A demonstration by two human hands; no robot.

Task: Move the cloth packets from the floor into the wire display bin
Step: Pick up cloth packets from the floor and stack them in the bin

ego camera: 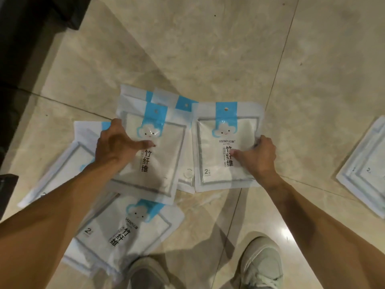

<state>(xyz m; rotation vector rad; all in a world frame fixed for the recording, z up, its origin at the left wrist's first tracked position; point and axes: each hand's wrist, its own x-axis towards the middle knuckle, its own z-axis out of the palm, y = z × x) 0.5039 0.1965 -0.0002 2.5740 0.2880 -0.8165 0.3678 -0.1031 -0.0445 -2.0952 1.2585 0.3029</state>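
Note:
Several white cloth packets with blue cloud headers lie on the tiled floor. My left hand [116, 142] grips the left edge of one packet [158, 161] that rests on a small pile, thumb on top. On the right edge of a second packet [216, 163], which lies flat beside the first, my right hand [258, 155] is closed, thumb pressed on its face. Nearer my feet lies another packet [129, 230]. One more [70, 159] sits partly under my left forearm. The wire display bin is out of view.
A further stack of packets [366, 170] lies at the right edge. A dark fixture base [25, 42] runs along the left side. My two shoes [260, 265] stand on the beige tiles at the bottom.

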